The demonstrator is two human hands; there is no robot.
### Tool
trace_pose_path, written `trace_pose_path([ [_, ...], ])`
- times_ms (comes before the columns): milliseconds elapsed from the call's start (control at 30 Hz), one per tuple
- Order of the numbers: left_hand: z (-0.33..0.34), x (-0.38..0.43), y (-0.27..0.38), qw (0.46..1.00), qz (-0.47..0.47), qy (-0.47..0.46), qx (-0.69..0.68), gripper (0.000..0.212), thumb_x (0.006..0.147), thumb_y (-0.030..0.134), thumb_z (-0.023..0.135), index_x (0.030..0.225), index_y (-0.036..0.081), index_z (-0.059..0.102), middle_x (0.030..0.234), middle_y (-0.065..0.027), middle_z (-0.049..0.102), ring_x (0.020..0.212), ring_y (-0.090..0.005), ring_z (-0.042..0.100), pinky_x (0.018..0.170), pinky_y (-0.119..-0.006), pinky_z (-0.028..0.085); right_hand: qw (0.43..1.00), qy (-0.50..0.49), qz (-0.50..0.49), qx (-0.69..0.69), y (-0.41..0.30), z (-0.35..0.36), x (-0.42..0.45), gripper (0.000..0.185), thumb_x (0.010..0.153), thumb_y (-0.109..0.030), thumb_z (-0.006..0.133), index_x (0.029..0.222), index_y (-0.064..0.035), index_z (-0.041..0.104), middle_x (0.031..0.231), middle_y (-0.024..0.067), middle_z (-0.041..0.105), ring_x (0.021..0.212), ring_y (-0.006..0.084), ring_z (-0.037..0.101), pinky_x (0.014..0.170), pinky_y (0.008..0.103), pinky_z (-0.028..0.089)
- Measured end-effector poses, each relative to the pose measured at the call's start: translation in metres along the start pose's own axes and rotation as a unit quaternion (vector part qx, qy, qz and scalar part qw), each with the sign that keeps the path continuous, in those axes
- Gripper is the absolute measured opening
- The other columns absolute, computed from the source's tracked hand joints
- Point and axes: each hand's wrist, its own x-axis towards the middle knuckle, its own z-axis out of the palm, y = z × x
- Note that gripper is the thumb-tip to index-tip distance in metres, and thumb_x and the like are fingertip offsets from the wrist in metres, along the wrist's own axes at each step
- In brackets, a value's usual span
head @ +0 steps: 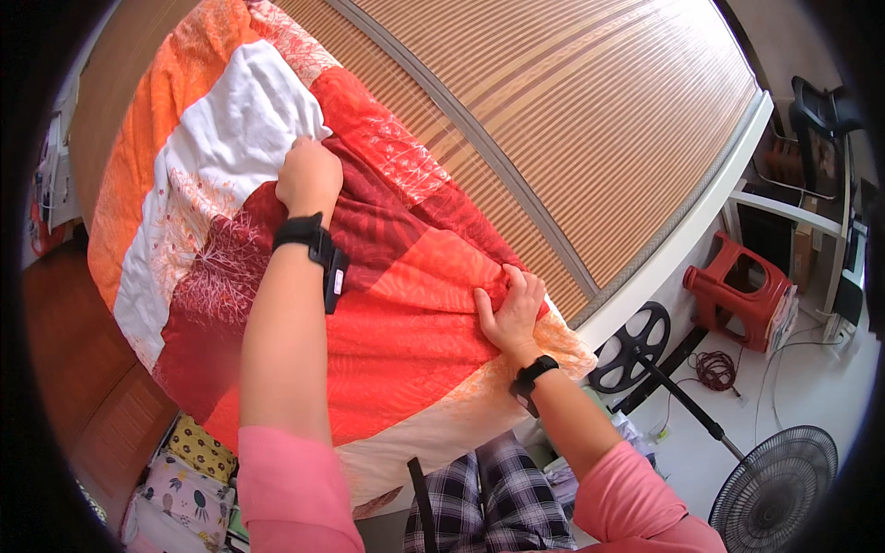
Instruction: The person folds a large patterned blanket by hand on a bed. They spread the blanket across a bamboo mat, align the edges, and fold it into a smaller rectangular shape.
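A large patterned bed cover [415,345] in red, maroon, orange and white lies loosely folded over the near part of a bed. My left hand [311,173] is closed in a fist around a bunched part of the cover, where its white and maroon parts meet. Lower and to the right, my right hand [513,311] rests palm down at the cover's right edge, its thumb apart from the fingers and wrinkles in the cloth around it. Black straps circle both of my wrists.
A striped bamboo mat [581,110] with a grey band covers the bed, edged by a white frame [677,242]. To the right are a red plastic stool [740,290], a floor fan [774,491] and a coiled cord [716,371]. Folded patterned fabrics [190,484] sit lower left.
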Motion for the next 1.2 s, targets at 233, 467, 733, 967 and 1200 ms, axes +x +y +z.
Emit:
trace_pose_path([
  [233, -0.031, -0.004, -0.014, 0.878, 0.156, 0.228, -0.392, 0.026, 0.092, 0.021, 0.045, 0.077, 0.0, 0.05, 0.062, -0.0057, 0.051, 0.059, -0.0146, 0.047, 0.057, -0.03, 0.04, 0.999, -0.023, -0.007, 0.028, -0.013, -0.039, 0.008, 0.021, 0.072, -0.01, 0.064, 0.09, -0.007, 0.053, 0.09, 0.0114, 0.046, 0.086, 0.0282, 0.043, 0.077, 0.04, 0.031],
  [467, 0.008, 0.028, 0.032, 0.857, 0.044, -0.046, -0.512, 0.03, 0.092, 0.023, 0.041, 0.08, -0.003, 0.05, 0.066, -0.0123, 0.06, 0.054, -0.0199, 0.059, 0.053, -0.031, 0.046, 0.997, -0.036, 0.039, -0.062, 0.0, -0.011, 0.035, 0.021, 0.073, -0.013, 0.064, 0.09, -0.0077, 0.053, 0.089, 0.0134, 0.049, 0.087, 0.0308, 0.044, 0.077, 0.0434, 0.031],
  [733, 0.016, 0.043, 0.026, 0.829, -0.003, -0.197, -0.524, 0.025, 0.092, 0.019, 0.044, 0.081, -0.003, 0.05, 0.065, -0.0125, 0.061, 0.049, -0.016, 0.058, 0.044, -0.025, 0.044, 0.978, -0.082, -0.142, 0.131, -0.096, 0.009, 0.072, 0.026, 0.068, -0.004, 0.061, 0.092, -0.0064, 0.054, 0.096, 0.0107, 0.049, 0.093, 0.0291, 0.046, 0.084, 0.0432, 0.033],
  [967, -0.044, 0.108, 0.007, 0.957, 0.19, 0.022, -0.218, 0.017, 0.084, 0.019, 0.052, 0.089, 0.005, 0.061, 0.072, -0.009, 0.062, 0.06, -0.0274, 0.057, 0.057, -0.033, 0.046, 0.965, -0.128, -0.223, -0.044, -0.116, 0.084, 0.182, 0.057, 0.077, -0.034, 0.056, 0.13, -0.0183, 0.042, 0.138, 0.0088, 0.036, 0.129, 0.0277, 0.029, 0.107, 0.0498, 0.015],
  [1200, -0.079, 0.176, -0.011, 0.887, 0.393, 0.217, 0.11, 0.03, 0.076, 0.002, 0.051, 0.103, 0.012, 0.057, 0.113, -0.0042, 0.052, 0.115, -0.0245, 0.042, 0.096, -0.043, 0.031, 0.963, -0.143, -0.217, -0.064, -0.116, 0.088, 0.182, 0.061, 0.073, -0.039, 0.058, 0.13, -0.0209, 0.044, 0.137, 0.0072, 0.037, 0.13, 0.0269, 0.029, 0.107, 0.0499, 0.016],
])
